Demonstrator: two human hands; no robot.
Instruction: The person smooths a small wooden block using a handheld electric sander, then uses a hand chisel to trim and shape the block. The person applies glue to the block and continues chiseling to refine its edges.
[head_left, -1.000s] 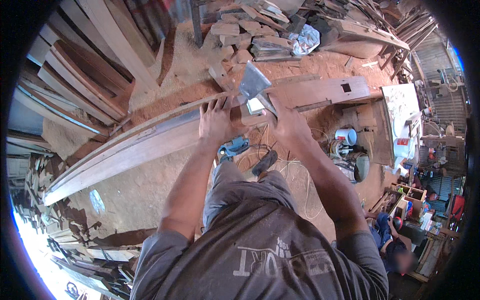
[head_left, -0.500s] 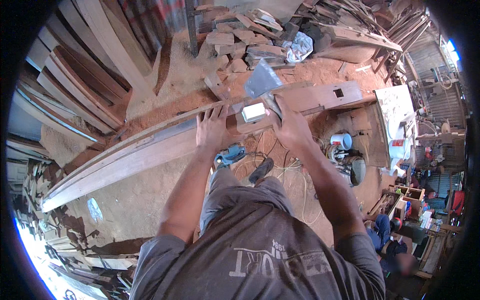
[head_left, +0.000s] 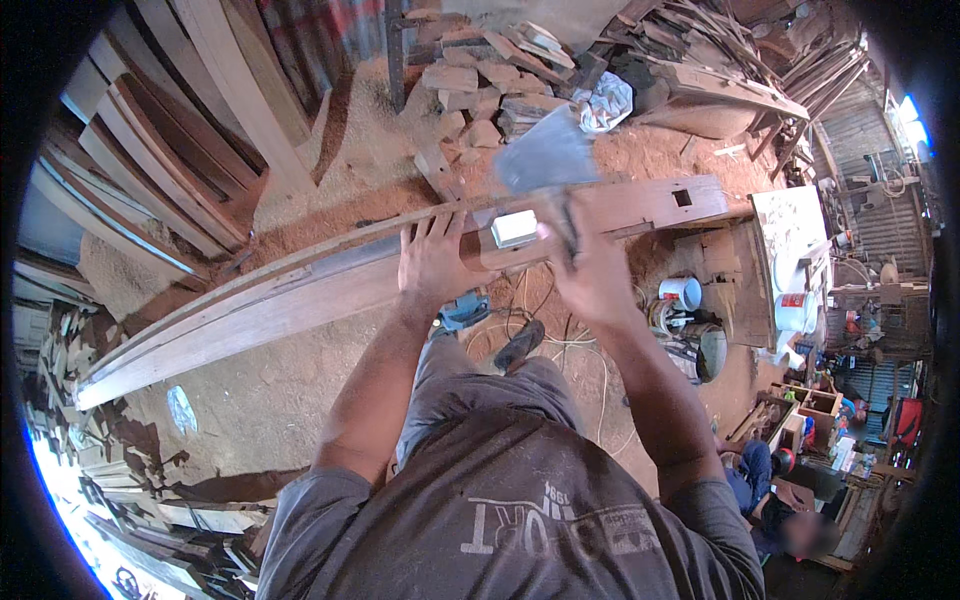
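A long, gently curved wooden beam [head_left: 270, 297] runs across in front of me, with a square hole near its right end. My left hand [head_left: 432, 262] lies on the beam with its fingers spread over the far edge. My right hand [head_left: 595, 275] is closed around the handle of a tool with a broad, flared grey metal blade [head_left: 548, 150]. That blade points away from me over the beam's far edge, and blur hides its exact kind. Between my hands a pale, bright block [head_left: 515, 229] stands on the beam, left of my right hand.
Below the beam are a blue power tool [head_left: 464, 311] and loose cords. White buckets [head_left: 680, 293] stand at right beside a white-topped bench [head_left: 790, 225]. Wood offcuts [head_left: 480, 80] are heaped at the far side, and curved planks [head_left: 150, 160] lean at left. Another person [head_left: 760, 480] is at lower right.
The tool's blade has swung slightly right and is now blurred, and my right hand has shifted a little right and nearer. My left hand stays on the beam.
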